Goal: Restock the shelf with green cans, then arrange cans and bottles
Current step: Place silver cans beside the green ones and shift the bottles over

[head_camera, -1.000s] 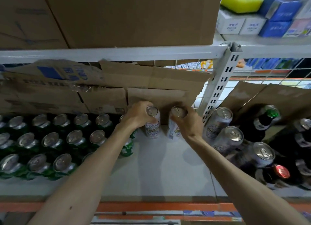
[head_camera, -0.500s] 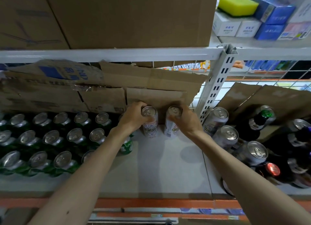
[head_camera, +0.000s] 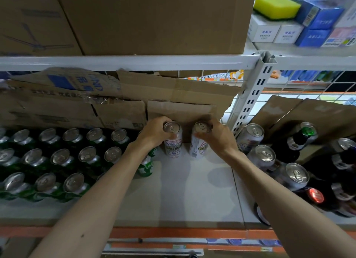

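Two white cans stand upright at the back of the grey shelf [head_camera: 192, 196], against a cardboard sheet. My left hand [head_camera: 154, 135] grips the left white can [head_camera: 172, 142] round its top. My right hand [head_camera: 218, 137] grips the right white can [head_camera: 198, 142] the same way. Rows of green cans [head_camera: 57, 161] fill the shelf's left part; one green can [head_camera: 146, 167] stands just under my left wrist. More silver-white cans [head_camera: 264, 155] and dark bottles [head_camera: 302, 140] crowd the right bay.
A white slotted upright post [head_camera: 254, 95] divides the two bays. Torn cardboard [head_camera: 173, 95] lines the back. Large cartons [head_camera: 134, 20] sit on the shelf above, with small boxes and a yellow sponge [head_camera: 275, 6] at upper right. An orange rail [head_camera: 173, 232] edges the front.
Both hands and their cans have stayed at the back of the shelf; the cans sit a little closer to the cardboard. The camera view has shifted slightly.
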